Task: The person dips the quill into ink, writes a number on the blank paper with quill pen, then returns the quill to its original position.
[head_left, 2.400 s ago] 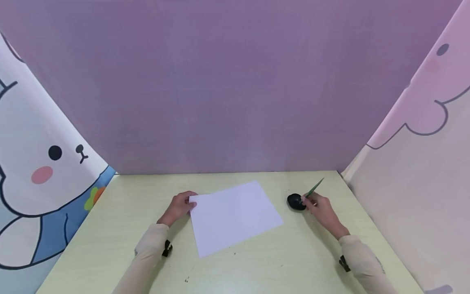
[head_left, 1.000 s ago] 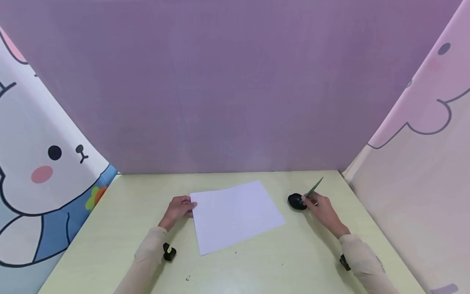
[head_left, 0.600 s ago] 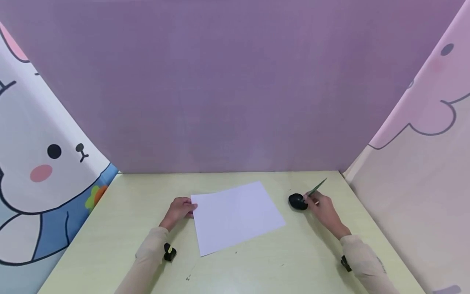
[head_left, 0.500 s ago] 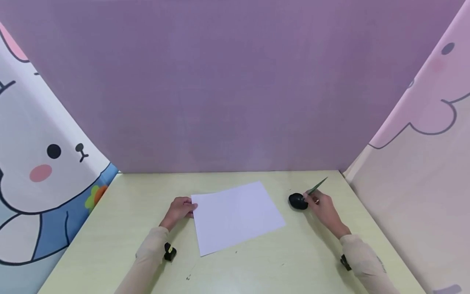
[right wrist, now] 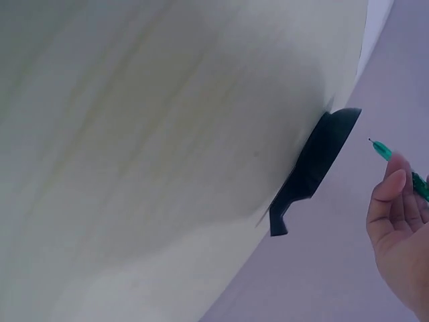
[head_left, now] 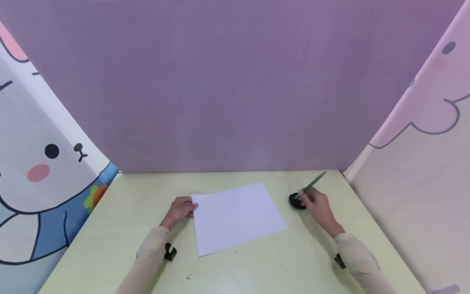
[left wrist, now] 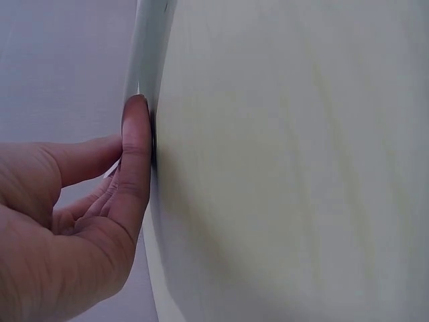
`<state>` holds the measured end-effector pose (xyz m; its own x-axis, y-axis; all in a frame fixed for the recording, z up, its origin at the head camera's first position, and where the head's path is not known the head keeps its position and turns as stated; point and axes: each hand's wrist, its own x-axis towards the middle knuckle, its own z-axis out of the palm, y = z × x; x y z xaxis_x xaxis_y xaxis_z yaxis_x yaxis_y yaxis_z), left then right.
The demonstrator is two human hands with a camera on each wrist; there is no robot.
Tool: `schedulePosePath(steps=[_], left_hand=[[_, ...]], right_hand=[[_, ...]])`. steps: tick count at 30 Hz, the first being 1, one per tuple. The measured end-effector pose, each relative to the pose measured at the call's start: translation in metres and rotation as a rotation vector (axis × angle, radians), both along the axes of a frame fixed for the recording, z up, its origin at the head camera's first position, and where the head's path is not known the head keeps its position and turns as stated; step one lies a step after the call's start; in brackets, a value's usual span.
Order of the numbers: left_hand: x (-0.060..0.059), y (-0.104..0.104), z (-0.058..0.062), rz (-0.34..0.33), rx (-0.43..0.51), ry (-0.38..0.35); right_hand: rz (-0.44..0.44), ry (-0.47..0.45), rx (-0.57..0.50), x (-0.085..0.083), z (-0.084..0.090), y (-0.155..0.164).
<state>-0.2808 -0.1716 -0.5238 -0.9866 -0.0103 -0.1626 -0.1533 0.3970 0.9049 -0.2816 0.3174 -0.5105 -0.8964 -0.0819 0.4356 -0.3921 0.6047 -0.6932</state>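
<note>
Right hand (head_left: 318,205) pinches one pen (head_left: 311,186); one sheet (head_left: 236,216), one dish (head_left: 295,201)

Work surface: pale yellow-green table (head_left: 110,228), with small dark specks near its front edge. Rear enclosure: plain purple backdrop (head_left: 235,81), standing upright along the table's far edge. Left side: panel printed with a cartoon rabbit (head_left: 40,163) wearing blue. Right side: pink panel (head_left: 422,163) bearing a grey-outlined cartoon figure.

Looking like a staged recording booth: pale green table (head_left: 110,228) under both hands, plain purple backdrop (head_left: 227,81) hanging beyond them, cartoon rabbit curtains (head_left: 40,163) closing in either side.
</note>
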Motion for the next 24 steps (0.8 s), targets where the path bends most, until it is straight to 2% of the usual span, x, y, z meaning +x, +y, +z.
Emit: schedulePosePath(steps=[7, 13, 24], left_hand=[[0.001, -0.001, -0.001, -0.006, 0.022, 0.008], [0.001, 0.0, -0.003, -0.02, 0.018, 0.003], [-0.003, 0.001, -0.001, -0.029, 0.021, 0.008]], right_hand=[[-0.001, -0.038, -0.078, 0.002, 0.002, -0.013], [0.032, -0.035, -0.142, 0.001, 0.005, -0.023], [0.05, -0.027, -0.16, -0.003, 0.007, -0.045]])
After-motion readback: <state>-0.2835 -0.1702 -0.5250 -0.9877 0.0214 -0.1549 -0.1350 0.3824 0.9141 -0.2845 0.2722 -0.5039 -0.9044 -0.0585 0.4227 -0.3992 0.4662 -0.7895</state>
